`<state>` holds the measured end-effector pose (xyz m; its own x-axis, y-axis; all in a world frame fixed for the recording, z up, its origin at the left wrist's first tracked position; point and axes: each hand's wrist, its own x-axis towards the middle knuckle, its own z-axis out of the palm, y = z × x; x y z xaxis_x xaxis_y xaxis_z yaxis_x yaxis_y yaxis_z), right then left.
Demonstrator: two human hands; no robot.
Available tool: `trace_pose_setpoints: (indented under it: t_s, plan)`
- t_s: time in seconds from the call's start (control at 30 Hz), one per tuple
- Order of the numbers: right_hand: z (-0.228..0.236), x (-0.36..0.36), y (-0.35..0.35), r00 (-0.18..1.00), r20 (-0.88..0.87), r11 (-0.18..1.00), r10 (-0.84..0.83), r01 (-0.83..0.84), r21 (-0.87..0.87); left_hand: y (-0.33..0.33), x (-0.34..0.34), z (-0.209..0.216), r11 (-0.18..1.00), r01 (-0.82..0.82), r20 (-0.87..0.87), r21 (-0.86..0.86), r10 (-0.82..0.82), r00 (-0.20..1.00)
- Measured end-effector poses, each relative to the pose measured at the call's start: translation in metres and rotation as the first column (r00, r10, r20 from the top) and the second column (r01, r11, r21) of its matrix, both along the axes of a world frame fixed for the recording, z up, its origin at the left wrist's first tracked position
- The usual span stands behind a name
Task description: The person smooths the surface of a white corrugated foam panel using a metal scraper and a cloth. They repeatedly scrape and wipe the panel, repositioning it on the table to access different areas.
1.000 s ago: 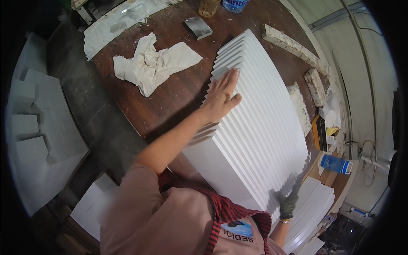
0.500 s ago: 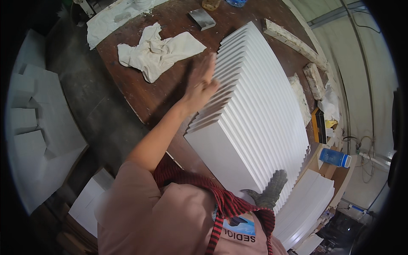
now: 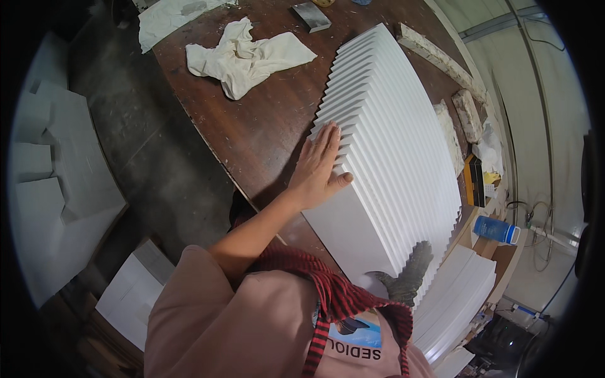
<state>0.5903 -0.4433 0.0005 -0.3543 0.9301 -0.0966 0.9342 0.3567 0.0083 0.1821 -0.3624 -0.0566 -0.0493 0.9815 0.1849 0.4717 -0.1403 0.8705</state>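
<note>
A tall stack of white sheets or panels (image 3: 403, 145) lies at a slant across the brown table, its edges staggered like steps. Against its stepped left side rests my bare left hand (image 3: 318, 167), palm toward the stack, fingers stretched out and thumb apart at the near corner. My right hand (image 3: 409, 277), in a dark grey glove, lies on the near right part of the stepped top with its fingers extended. Neither hand is wrapped around anything. A crumpled white cloth (image 3: 249, 60) is on the table beyond my left hand.
A grey metal block (image 3: 311, 17) sits at the table's far side. Along the right are a long plaster-smeared bar (image 3: 441, 60), a shorter block (image 3: 466, 116), a black-and-orange box (image 3: 474, 181) and a blue bottle (image 3: 496, 230). More white sheets (image 3: 457, 283) lie at lower right.
My left hand has slid nearer along the stack's left side, from its middle to the near corner, and now lies flat. My right hand stays on the stack. The whole view has shifted slightly.
</note>
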Motion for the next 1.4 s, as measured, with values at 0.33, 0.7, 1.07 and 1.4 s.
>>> trace_pose_setpoints:
  t_s: [0.33, 0.7, 1.07, 1.4]
  plan:
    - [0.016, -0.019, -0.003, 1.0, 0.012, 0.999, 0.028, -0.028, 0.035, 0.0, 0.001, -0.025, 1.0, 0.0, -0.102, -0.007, -0.001, 0.995]
    - [-0.019, -0.119, 0.029, 0.954, -0.27, 0.943, -0.127, 0.201, 0.265, 0.013, -0.077, -0.014, 0.945, -0.062, -0.071, 0.32, 0.09, 0.993]
    - [-0.033, -0.167, 0.046, 0.867, -0.412, 0.794, -0.28, 0.45, 0.409, 0.096, -0.333, 0.003, 0.889, -0.444, 0.09, 0.11, 0.436, 0.895]
    - [-0.035, -0.174, 0.042, 0.839, -0.471, 0.711, -0.271, 0.505, 0.49, 0.169, -0.494, -0.056, 0.84, -0.424, -0.604, 0.338, 0.539, 0.587]
